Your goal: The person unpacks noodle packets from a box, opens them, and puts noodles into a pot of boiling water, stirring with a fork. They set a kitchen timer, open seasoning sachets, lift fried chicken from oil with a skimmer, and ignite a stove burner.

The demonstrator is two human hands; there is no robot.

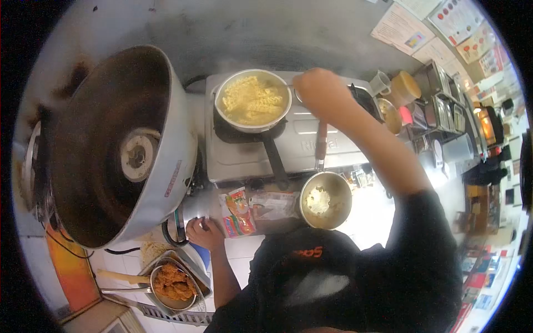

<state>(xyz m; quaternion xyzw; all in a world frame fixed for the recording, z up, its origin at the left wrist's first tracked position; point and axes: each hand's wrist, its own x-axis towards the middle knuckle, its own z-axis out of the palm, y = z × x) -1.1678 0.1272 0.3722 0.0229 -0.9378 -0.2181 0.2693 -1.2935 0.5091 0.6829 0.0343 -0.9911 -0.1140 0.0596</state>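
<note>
My right hand [322,93] is closed around the handle of a thin metal utensil [282,86], which reaches over the rim of a steaming pot [254,129]. Yellow instant noodles [252,100] lie in liquid inside that pot, on the left burner. The utensil's working end cannot be made out. Low on the left, my left hand [205,233] is at the metal counter's edge with its fingers curled. Something small and dark shows between them. Beside it lie a red and orange noodle packet [237,212] and a pale clear wrapper [273,205].
A large tilted metal drum [180,122] stands left of the gas stove [311,145]. The pot's black handle [273,161] points towards me. A smaller pan [347,202] holds pale food. Below the drum, a strainer of fried chicken [175,283] rests over a container. Containers line the right side.
</note>
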